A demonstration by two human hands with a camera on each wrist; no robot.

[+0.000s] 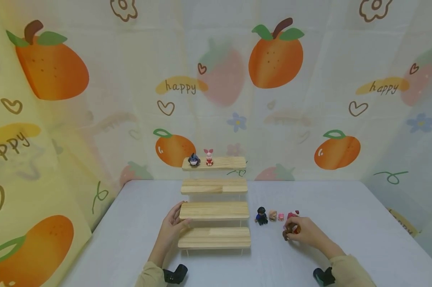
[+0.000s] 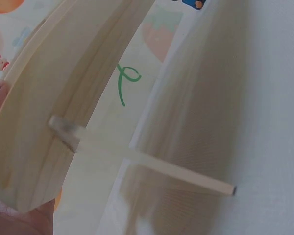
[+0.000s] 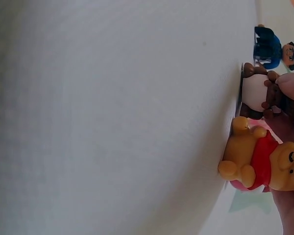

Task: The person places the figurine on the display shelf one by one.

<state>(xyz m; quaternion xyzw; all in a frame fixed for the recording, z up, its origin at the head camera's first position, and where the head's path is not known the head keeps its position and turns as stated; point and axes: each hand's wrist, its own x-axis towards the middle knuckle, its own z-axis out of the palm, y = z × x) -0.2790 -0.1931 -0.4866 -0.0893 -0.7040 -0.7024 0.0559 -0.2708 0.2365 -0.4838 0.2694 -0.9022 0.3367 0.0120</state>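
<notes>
On the white table (image 1: 345, 207), approx. centre, stood a four-tier wooden step shelf (image 1: 214, 210). Left hand (image 1: 173, 225) held the third tier's left end, thumb on top and fingers curled under the plank; left wrist cam showed that plank's underside close up. Right hand (image 1: 303, 230), at 3 o'clock from the shelf, pinched a brown bear figurine (image 1: 290, 230) resting on the table. Right wrist cam: yellow bear in red shirt (image 3: 264, 164) just beside it. W/ them, at 10 o'clock from the right hand, a blue-suited figurine (image 1: 261, 216). Top tier, 12 o'clock: a grey-blue figurine (image 1: 193, 160) and pink-eared figurine (image 1: 209, 156).
</notes>
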